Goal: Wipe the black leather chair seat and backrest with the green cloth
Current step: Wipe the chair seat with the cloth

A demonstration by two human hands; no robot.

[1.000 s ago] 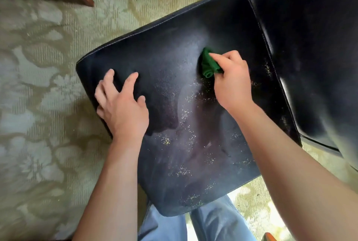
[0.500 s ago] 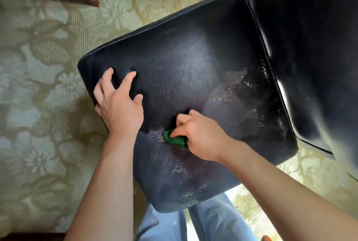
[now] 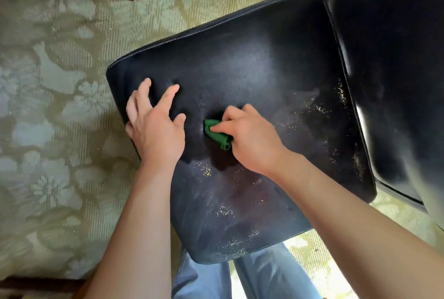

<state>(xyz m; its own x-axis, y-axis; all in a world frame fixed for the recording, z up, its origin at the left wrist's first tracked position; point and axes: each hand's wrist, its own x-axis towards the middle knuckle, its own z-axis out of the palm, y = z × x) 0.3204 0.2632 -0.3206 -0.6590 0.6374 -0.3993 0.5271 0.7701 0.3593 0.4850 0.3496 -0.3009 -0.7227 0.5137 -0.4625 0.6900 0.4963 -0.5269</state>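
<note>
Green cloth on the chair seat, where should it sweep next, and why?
Probably toward the near edge: the right hand grips the green cloth mid-seat, and pale specks lie scattered there, while the left hand braces the seat's left side.

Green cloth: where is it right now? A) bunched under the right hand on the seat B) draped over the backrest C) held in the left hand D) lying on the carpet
A: the green cloth is bunched up under the fingers of the right hand, pressed onto the black seat; the left hand lies flat on the seat, holding nothing.
</note>
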